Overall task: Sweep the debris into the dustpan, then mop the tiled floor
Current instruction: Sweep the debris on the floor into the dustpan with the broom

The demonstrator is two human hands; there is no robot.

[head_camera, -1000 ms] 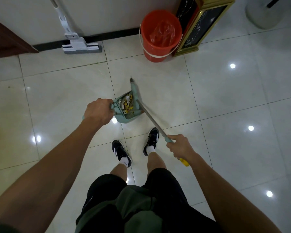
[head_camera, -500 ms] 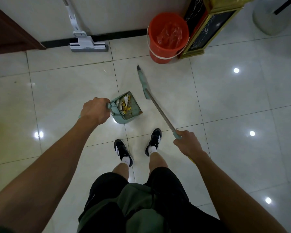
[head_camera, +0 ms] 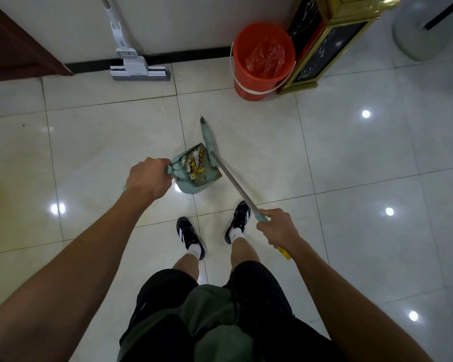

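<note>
Left hand (head_camera: 147,178) gripped dustpan (head_camera: 194,173) handle, pan at frame center with debris (head_camera: 196,167) inside. Right hand (head_camera: 276,227) clenched broom (head_camera: 230,178) shaft; long axis ran lower right to upper left, head touching pan's right lip. Mop (head_camera: 139,70) stood upper left against wall, nearer left hand.

A round orange plastic bucket (head_camera: 263,61) lined with a crumpled red plastic bag (head_camera: 267,57) stands against the white wall (head_camera: 181,19). Touching the bucket's right side is a gold-framed black marble-patterned stand (head_camera: 322,48). Further right of the bucket sits a round grey base (head_camera: 416,35). Far left of the bucket is a dark brown wooden door (head_camera: 13,45).
</note>
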